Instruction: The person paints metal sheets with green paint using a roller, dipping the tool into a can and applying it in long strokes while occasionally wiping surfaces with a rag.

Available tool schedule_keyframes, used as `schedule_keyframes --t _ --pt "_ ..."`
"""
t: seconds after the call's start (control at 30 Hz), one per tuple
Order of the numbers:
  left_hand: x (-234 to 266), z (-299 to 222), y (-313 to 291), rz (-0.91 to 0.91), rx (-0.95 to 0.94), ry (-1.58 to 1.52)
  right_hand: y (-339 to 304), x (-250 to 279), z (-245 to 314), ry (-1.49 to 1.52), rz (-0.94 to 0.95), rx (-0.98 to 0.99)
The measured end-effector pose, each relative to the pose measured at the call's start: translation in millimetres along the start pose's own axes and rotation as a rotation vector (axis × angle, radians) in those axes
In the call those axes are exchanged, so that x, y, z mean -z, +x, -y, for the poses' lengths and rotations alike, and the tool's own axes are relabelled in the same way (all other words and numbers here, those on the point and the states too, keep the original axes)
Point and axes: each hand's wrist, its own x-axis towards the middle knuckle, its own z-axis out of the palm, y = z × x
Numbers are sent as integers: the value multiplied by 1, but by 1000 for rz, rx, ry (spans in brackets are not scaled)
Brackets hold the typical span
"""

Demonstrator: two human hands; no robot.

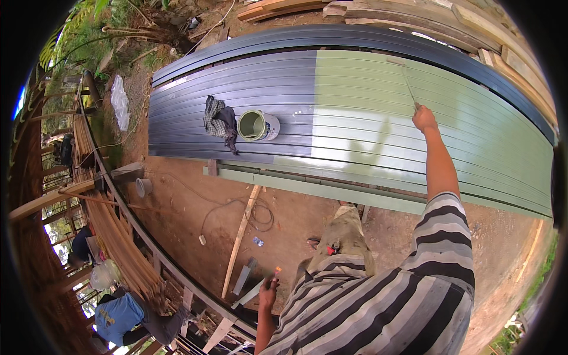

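Observation:
My right hand (423, 117) is closed around the handle of a paint roller (409, 84). Its narrow head rests on the light green part of a broad row of long boards (367, 89), near their far edge. To the left the boards (183, 109) are still dark blue-grey, with a straight border between the colours. On this dark part stand an open paint can (273, 127), green inside, and a crumpled dark checked cloth (219, 121). Down by my left side, my left hand (268, 294) is closed on a small thing with an orange tip (278, 270), too small to name.
A narrow green board (307, 184) runs along the near side. On the dirt floor lie a cable (260, 222), a wooden strip (239, 242) and a grey bucket (143, 187). Stacked timber (408, 21) lies beyond the boards. A person in a blue shirt (120, 318) bends at lower left.

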Motion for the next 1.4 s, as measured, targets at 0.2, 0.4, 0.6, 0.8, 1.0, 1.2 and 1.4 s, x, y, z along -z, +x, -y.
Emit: schedule_keyframes --t 0.2,0.4,0.6,0.8,1.0,1.2,1.4 --pt "4 13 20 47 -109 23 -170 -55 -43 38 -47 85" --pt "9 52 59 139 -165 -43 -388 -88 -65 68 136 -24" --pt "21 115 103 219 -94 -82 -556 -117 -85 74 144 -119" --pt "41 157 116 205 8 -56 -600 -125 -104 117 -23 -141" --pt "48 140 101 142 24 -55 -527 -108 -118 74 -10 -146" --pt "43 84 79 138 -69 -32 -377 -83 -100 66 -14 -82" --pt "10 11 37 118 -45 19 -159 -52 -62 27 -75 -25"
